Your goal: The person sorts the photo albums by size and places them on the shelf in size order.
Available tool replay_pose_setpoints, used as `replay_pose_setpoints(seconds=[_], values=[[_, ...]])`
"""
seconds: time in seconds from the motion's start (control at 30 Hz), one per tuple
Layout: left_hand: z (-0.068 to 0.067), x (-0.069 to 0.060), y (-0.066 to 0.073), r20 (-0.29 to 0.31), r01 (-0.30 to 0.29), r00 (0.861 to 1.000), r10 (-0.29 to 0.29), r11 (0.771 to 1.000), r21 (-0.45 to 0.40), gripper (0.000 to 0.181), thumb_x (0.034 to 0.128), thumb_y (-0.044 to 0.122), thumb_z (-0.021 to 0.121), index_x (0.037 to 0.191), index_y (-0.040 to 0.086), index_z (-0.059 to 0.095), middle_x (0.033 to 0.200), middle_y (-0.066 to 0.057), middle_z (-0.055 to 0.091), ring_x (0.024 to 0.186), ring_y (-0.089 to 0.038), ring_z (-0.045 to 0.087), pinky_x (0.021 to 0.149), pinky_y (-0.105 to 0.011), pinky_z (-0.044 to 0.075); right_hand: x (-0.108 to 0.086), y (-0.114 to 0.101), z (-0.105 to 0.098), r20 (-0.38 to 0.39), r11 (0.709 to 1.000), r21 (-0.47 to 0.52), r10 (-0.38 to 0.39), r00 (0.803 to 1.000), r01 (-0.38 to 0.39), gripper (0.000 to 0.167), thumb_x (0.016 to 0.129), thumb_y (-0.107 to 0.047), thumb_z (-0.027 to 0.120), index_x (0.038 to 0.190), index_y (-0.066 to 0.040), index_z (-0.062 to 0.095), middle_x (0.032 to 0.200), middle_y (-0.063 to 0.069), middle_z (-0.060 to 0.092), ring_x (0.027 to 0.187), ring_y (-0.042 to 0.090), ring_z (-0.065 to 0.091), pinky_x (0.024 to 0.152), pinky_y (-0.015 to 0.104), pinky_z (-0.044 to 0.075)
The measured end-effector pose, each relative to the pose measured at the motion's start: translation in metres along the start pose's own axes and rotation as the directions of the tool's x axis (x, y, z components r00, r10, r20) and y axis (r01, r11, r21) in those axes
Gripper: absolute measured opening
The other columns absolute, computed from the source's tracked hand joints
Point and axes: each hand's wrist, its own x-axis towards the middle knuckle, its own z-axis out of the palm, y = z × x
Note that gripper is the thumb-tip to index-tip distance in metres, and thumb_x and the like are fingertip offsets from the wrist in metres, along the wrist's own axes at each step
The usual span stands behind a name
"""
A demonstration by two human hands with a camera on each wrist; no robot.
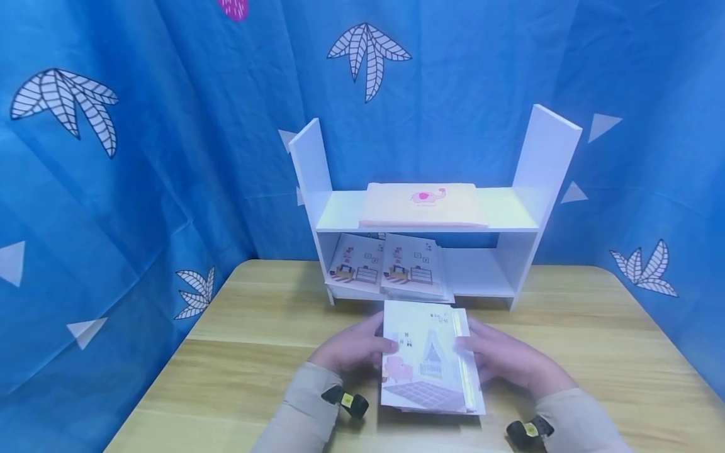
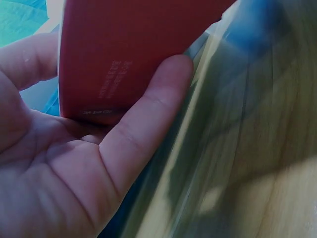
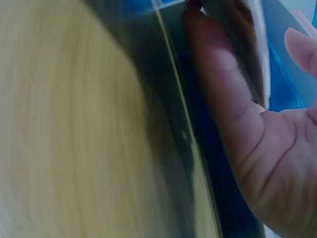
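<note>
Both hands hold a small stack of thin booklets above the table, in front of a white shelf. The top cover is pale, with a pink figure and a grey drawing. At the stack's left edge, the left hand grips with its thumb on the cover and fingers beneath. The right hand grips the right edge in the same way. From the left wrist, a red back cover rests on the left hand's fingers. In the right wrist view, the booklets' edge lies between the thumb and the fingers.
The white two-tier shelf stands at the table's back. Two piles of similar booklets lean side by side on its lower tier, left and middle. A pale item with a pink elephant lies above. A blue curtain hangs behind the wooden table.
</note>
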Motion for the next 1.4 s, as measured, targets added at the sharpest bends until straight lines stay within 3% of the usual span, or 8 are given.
replay_pose_setpoints(seconds=[0.1,0.37,0.57,0.83,0.97,1.17,1.3,1.4], values=[[0.001,0.0,0.001,0.015,0.008,1.0,-0.008,0.999,-0.046,0.069,0.0923,0.023,0.07,0.153,0.023,0.037,0.122,-0.004,0.068,0.105,-0.027,0.069,0.098,-0.042,0.051,0.003,-0.002,0.004,0.013,0.999,0.039,-0.026,1.0,0.026,0.068,0.108,-0.017,0.047,0.162,-0.019,0.007,0.132,0.029,0.058,0.112,0.05,0.062,0.09,0.06,0.054],[0.006,0.003,0.001,0.055,-0.037,0.997,0.047,0.985,-0.169,0.06,0.0978,0.02,0.063,0.153,0.019,0.039,0.125,-0.011,0.067,0.106,-0.032,0.069,0.089,-0.045,0.057,0.004,-0.001,0.009,-0.073,0.992,0.12,-0.029,0.997,0.037,0.068,0.107,-0.023,0.05,0.161,-0.017,0.009,0.13,0.031,0.058,0.108,0.052,0.063,0.088,0.061,0.054],[0.011,0.003,0.009,0.015,-0.068,0.997,0.074,0.967,-0.245,0.061,0.098,0.028,0.066,0.154,0.024,0.04,0.128,-0.011,0.066,0.11,-0.034,0.068,0.092,-0.047,0.056,0.001,-0.005,0.012,-0.117,0.953,0.304,0.026,0.993,0.01,0.069,0.106,-0.032,0.052,0.161,-0.035,0.012,0.138,0.031,0.054,0.117,0.052,0.059,0.093,0.062,0.051],[0.02,0.005,0.014,-0.046,-0.103,0.994,0.095,0.961,-0.255,0.052,0.1001,0.03,0.062,0.149,0.019,0.048,0.126,-0.011,0.067,0.11,-0.032,0.068,0.094,-0.047,0.055,0.001,-0.014,0.011,-0.221,0.956,0.289,0.015,0.975,0.051,0.061,0.106,-0.034,0.051,0.16,-0.03,0.023,0.134,0.029,0.058,0.114,0.048,0.062,0.09,0.056,0.055],[0.023,0.007,0.014,-0.056,-0.09,0.995,0.079,0.97,-0.226,0.051,0.0991,0.029,0.063,0.148,0.023,0.049,0.119,-0.012,0.07,0.103,-0.032,0.07,0.088,-0.044,0.058,0.0,-0.018,0.01,-0.295,0.971,0.233,0.015,0.955,0.057,0.061,0.107,-0.034,0.049,0.161,-0.027,0.021,0.13,0.026,0.061,0.11,0.045,0.065,0.086,0.052,0.057],[0.029,0.011,0.019,-0.068,-0.126,0.991,0.118,0.983,-0.13,0.047,0.1007,0.032,0.061,0.146,0.029,0.051,0.119,-0.005,0.071,0.103,-0.028,0.071,0.09,-0.043,0.056,-0.003,-0.024,0.005,-0.397,0.966,0.25,0.037,0.917,0.069,0.064,0.106,-0.036,0.051,0.162,-0.028,0.02,0.13,0.023,0.062,0.111,0.04,0.066,0.087,0.05,0.058],[0.033,0.014,0.03,-0.137,-0.12,0.984,0.112,0.991,-0.054,0.045,0.0999,0.039,0.061,0.143,0.039,0.051,0.12,0.004,0.07,0.106,-0.021,0.068,0.104,-0.05,0.045,-0.007,-0.027,-0.001,-0.402,0.981,0.135,-0.074,0.913,0.139,0.063,0.109,-0.033,0.046,0.162,-0.012,0.017,0.129,0.018,0.06,0.11,0.027,0.065,0.09,0.04,0.057],[0.035,0.02,0.043,-0.192,-0.099,0.977,0.097,0.995,-0.002,0.045,0.0981,0.046,0.062,0.141,0.046,0.05,0.119,0.011,0.069,0.11,-0.014,0.065,0.111,-0.055,0.035,-0.011,-0.03,-0.009,-0.392,0.975,0.059,-0.175,0.903,0.215,0.064,0.111,-0.032,0.041,0.16,-0.003,0.013,0.126,0.008,0.059,0.108,0.017,0.062,0.09,0.031,0.055]])
